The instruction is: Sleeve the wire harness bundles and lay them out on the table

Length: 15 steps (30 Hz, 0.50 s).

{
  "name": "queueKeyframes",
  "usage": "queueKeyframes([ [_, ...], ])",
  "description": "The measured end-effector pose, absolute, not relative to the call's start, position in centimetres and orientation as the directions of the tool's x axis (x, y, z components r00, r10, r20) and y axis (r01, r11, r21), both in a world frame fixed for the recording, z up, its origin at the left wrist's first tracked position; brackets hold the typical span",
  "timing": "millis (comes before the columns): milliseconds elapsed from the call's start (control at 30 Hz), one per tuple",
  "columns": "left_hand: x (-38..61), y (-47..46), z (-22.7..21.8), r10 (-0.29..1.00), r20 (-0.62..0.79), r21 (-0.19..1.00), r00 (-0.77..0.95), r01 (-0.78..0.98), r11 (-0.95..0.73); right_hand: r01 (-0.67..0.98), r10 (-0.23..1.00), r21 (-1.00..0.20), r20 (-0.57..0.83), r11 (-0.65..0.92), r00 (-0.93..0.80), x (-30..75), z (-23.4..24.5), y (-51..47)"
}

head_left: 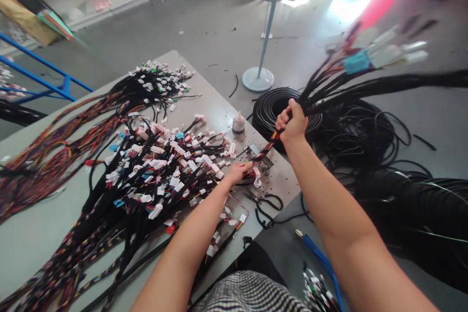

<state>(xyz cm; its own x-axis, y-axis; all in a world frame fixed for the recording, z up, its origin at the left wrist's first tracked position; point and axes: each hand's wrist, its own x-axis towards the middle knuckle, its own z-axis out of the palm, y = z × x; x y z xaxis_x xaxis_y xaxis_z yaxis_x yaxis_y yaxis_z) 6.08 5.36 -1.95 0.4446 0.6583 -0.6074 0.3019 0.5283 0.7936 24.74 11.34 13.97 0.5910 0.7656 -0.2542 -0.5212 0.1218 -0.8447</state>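
Note:
My right hand [291, 124] is closed in a fist around a black-sleeved wire harness [365, 88], held above the table's right corner. Its branches fan out to the upper right and end in white and blue connectors [380, 54], blurred by motion. The harness's coloured-wire end [266, 150] runs down from my fist to the table. My left hand [239, 171] rests on the table [44, 234], fingers pinched at that wire end beside a small metal fixture [263, 161].
A big heap of harnesses with white connectors [161, 165] covers the table. Black-handled scissors [268, 203] lie at the near edge. A small glue bottle [239, 122] stands at the far corner. Coils of black cable [281, 107] and a fan stand base [258, 79] sit on the floor.

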Motion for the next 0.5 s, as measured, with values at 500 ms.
queueKeyframes([
  [500,6.2,5.0,-1.6,0.779,-0.408,0.893,0.476,0.386,0.231,-0.438,0.837,-0.889,-0.134,0.136,0.530,21.6,8.9,11.3],
])
